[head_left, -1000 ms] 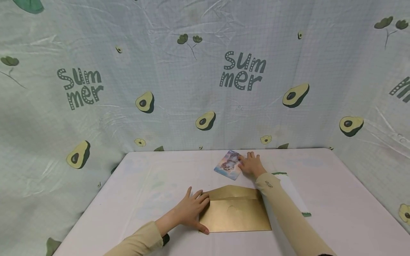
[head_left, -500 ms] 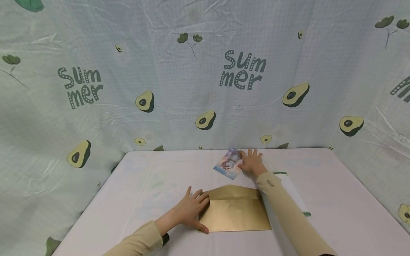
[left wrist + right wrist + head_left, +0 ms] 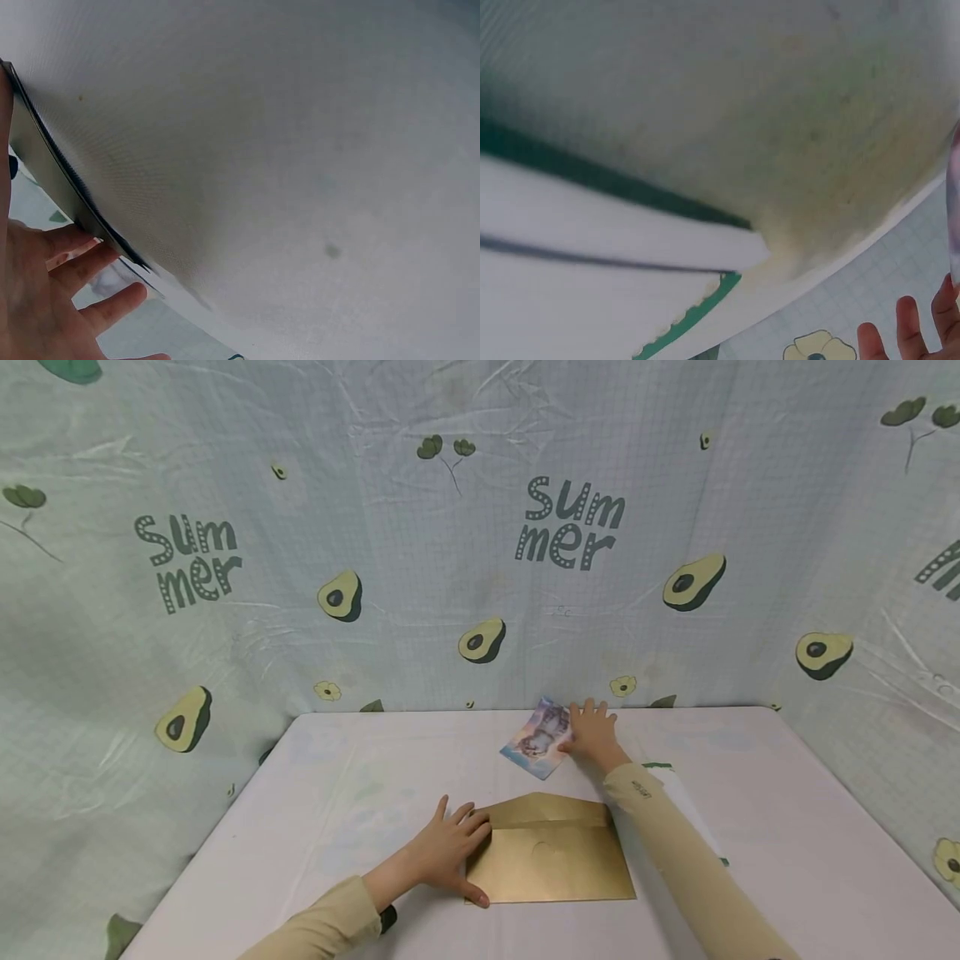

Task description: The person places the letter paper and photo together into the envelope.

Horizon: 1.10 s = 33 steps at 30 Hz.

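A gold envelope (image 3: 551, 864) lies on the table with its flap spread toward the far side. My left hand (image 3: 446, 852) rests on its left end, fingers spread and thumb by the near corner. In the left wrist view, fingertips of the left hand (image 3: 52, 292) meet the envelope's edge (image 3: 56, 172). Beyond the envelope is a small picture card (image 3: 532, 747) in pink, purple and blue. My right hand (image 3: 596, 731) pinches its right edge, and its far corner tilts up. At the right border of the right wrist view, the card (image 3: 954, 202) shows above the right hand (image 3: 922, 334).
A white flat item with green-edged ends (image 3: 678, 789) lies on the right, partly hidden under my right sleeve (image 3: 675, 852). The white-covered table (image 3: 360, 760) ends at a hanging avocado-print sheet (image 3: 405, 568).
The card's far corner has risen, its near-left corner staying about where it was. My right hand has moved slightly away and up with it. The left hand and envelope have not moved.
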Available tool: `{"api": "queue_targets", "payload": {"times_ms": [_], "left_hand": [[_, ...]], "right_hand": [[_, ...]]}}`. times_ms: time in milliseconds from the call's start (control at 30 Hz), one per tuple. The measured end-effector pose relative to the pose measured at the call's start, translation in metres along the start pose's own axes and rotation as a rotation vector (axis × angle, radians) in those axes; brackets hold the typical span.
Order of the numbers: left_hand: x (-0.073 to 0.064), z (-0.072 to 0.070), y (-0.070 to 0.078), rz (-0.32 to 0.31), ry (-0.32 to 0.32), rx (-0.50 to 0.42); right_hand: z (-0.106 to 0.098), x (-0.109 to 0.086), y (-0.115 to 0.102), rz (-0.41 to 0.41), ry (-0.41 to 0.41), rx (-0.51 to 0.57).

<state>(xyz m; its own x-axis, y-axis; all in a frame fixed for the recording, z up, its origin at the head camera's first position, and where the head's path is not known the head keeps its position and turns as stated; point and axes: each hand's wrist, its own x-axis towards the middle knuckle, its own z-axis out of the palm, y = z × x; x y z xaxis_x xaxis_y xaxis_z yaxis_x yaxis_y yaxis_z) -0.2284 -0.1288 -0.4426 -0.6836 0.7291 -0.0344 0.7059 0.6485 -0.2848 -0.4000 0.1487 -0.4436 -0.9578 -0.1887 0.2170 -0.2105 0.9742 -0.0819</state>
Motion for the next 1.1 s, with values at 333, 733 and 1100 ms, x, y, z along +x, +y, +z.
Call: {"api": "queue_targets", "payload": {"times_ms": [333, 733, 1100], "left_hand": [[-0.001, -0.001, 0.000, 0.008, 0.024, 0.022], [-0.001, -0.003, 0.000, 0.004, 0.021, 0.011], [-0.001, -0.003, 0.001, 0.001, 0.010, -0.015]], "right_hand": [[-0.018, -0.002, 0.014, -0.039, 0.082, 0.052], [-0.051, -0.015, 0.036, -0.121, 0.088, 0.338], [-0.061, -0.027, 0.065, -0.184, -0.135, 0.762]]}}
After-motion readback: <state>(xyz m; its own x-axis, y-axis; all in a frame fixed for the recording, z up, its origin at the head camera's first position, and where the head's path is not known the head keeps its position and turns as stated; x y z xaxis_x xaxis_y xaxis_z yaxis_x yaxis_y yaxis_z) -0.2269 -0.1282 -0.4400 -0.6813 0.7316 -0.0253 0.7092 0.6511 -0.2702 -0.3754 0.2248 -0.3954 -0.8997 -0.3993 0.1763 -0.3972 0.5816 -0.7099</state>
